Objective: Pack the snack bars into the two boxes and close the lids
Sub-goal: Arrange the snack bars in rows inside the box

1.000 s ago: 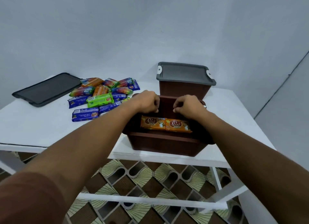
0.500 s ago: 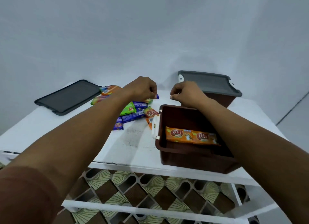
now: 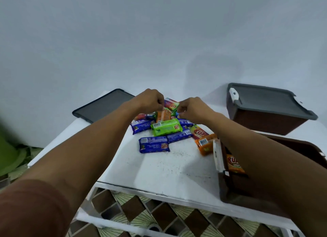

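Snack bars [image 3: 160,130] lie heaped on the desk [image 3: 159,169], long axes mostly crosswise, with the left hand [image 3: 150,102] and right hand [image 3: 192,110] curled equally near over the heap's far edge, grip unconfirmed; the open box [image 3: 223,185] sits rightward beneath the right forearm.

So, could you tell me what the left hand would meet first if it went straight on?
Most likely the red-and-green snack bar, right beside the left hand; whether they already touch is unclear.

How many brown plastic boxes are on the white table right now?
2. The open brown plastic box stands at the white table's near right edge; the closed brown plastic box sits behind it, far right, under a grey lid.
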